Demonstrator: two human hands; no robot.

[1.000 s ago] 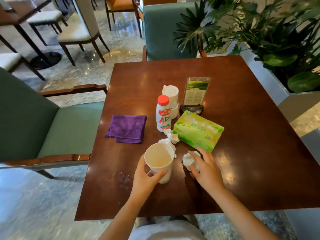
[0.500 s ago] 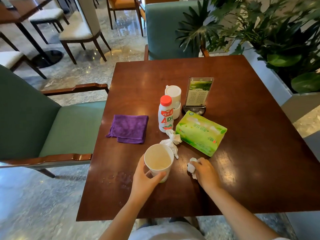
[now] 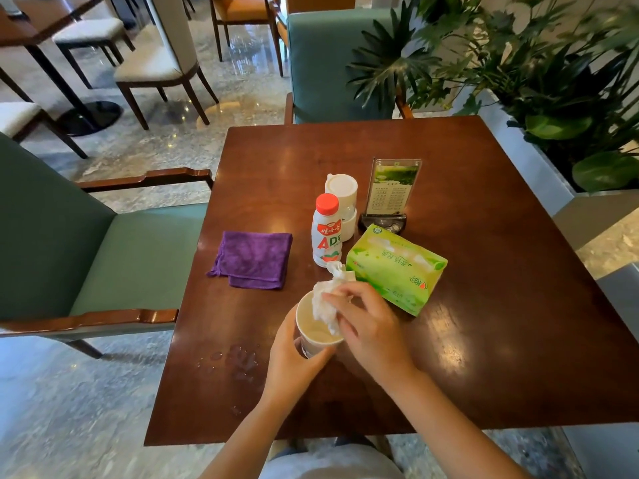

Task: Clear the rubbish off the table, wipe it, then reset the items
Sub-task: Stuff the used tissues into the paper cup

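Observation:
My left hand (image 3: 294, 361) grips a white paper cup (image 3: 313, 331) near the front of the dark wooden table (image 3: 484, 305). Over the cup's mouth my right hand (image 3: 366, 323) pinches a crumpled white tissue (image 3: 325, 304), whose lower end hangs inside the cup. A second crumpled tissue (image 3: 337, 269) lies just behind the cup, beside a white bottle with a red cap (image 3: 326, 229). A folded purple cloth (image 3: 252, 259) lies to the left. A green tissue pack (image 3: 397, 267) sits to the right of the bottle.
A white lidded container (image 3: 342, 195) and a menu stand (image 3: 390, 191) stand behind the bottle. Water drops (image 3: 238, 361) spot the table's front left. Green armchairs (image 3: 86, 243) flank the left and far sides. A planter with leafy plants (image 3: 553, 98) borders the right.
My right hand picked up the crumpled tissue from the table to the right of the cup and carried it left, over the cup's mouth. My left hand kept its hold on the cup.

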